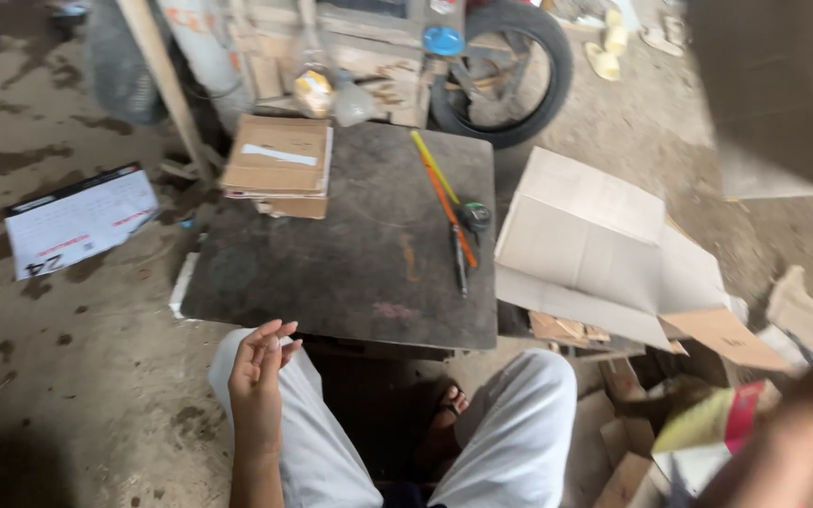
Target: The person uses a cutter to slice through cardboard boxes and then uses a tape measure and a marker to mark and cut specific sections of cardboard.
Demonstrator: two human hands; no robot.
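Seated worker at a low dark work board [350,254], viewed from above. The left hand [258,372] hovers just off the board's near left corner, fingers loosely spread and holding nothing. The right hand [792,452] is a blur at the lower right edge, close to a yellow-and-red wrapped item [717,419]; whether it is grasping that item cannot be told. On the board lie 1 stack of flat cardboard pieces [279,165] at the far left and, along the right edge, a yellow strip [433,165], an orange-handled tool [454,221] and a round tape measure [475,216]. A large folded carton [595,245] leans just beside the board. Likely hazards: a sweep of the right arm may knock the edge-lying tools to the floor; the carton may slide.
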